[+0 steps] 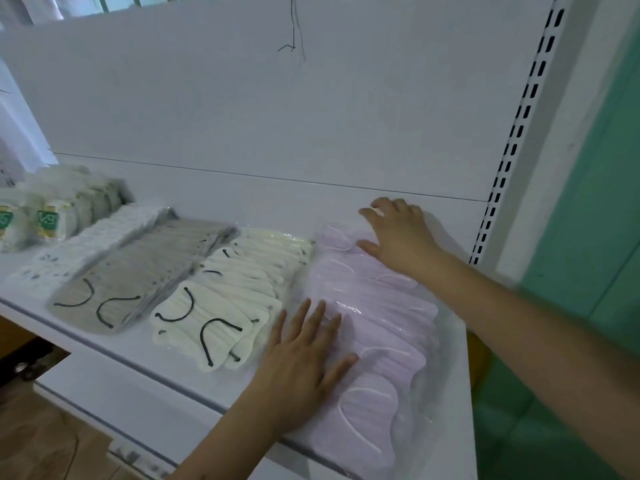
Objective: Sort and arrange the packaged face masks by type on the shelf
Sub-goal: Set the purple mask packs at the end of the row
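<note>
shelf (145, 382) is carrying four fanned rows | pink masks (377, 327) are lying under both palms, cream masks (225, 292) just beyond the left fingertips | left hand (304, 362) and right hand (398, 237) are pressing flat, fingers straight, grasping nothing | step: likely squaring the pink row; next: nudging it parallel to the cream

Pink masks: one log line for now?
left hand flat on pink masks front | right hand flat at back | cream masks alongside
</note>
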A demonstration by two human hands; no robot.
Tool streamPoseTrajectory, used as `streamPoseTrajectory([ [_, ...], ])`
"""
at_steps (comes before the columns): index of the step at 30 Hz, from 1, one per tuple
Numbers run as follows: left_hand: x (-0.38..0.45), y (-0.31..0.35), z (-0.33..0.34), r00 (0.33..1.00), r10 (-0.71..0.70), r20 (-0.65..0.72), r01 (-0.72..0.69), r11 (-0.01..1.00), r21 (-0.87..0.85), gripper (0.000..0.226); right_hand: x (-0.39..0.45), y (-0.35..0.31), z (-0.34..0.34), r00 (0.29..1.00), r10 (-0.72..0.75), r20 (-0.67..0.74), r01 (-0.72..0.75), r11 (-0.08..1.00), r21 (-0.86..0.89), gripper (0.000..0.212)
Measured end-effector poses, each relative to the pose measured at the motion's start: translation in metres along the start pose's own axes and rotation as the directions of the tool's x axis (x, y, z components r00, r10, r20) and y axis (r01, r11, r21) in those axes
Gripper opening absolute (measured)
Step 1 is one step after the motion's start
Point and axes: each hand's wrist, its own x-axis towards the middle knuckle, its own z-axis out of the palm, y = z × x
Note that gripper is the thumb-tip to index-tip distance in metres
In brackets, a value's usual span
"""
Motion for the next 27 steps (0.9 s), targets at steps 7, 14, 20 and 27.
streamPoseTrajectory([
  [7, -0.007, 0.004, 0.009, 0.995, 0.016, 0.096, -0.012, 0.999, -0.042, 0.088, -0.066, -0.029, 0.023, 0.845, -0.089, 0.527, -0.078, 0.955, 0.286, 0.072],
  [14, 0.009, 0.0, -0.001, 0.986, 0.094, -0.136, -0.094, 0.996, 0.007, 0.065, -0.06, -0.03, 0.018, 0.963, -0.036, 0.266, -0.013, 0.983, 0.182, 0.065],
  [20, -0.012, -0.028, -0.013, 0.975, 0.098, -0.197, -0.105, 0.994, -0.024, 0.051, -0.076, -0.043, 0.027, 0.893, -0.064, 0.445, 0.004, 0.991, 0.135, 0.078],
  [27, -0.017, -0.051, 0.003, 0.939, -0.189, -0.289, 0.206, 0.978, 0.03, 0.053, -0.012, -0.02, 0.032, 0.972, 0.221, 0.076, -0.222, 0.975, 0.006, 0.041],
])
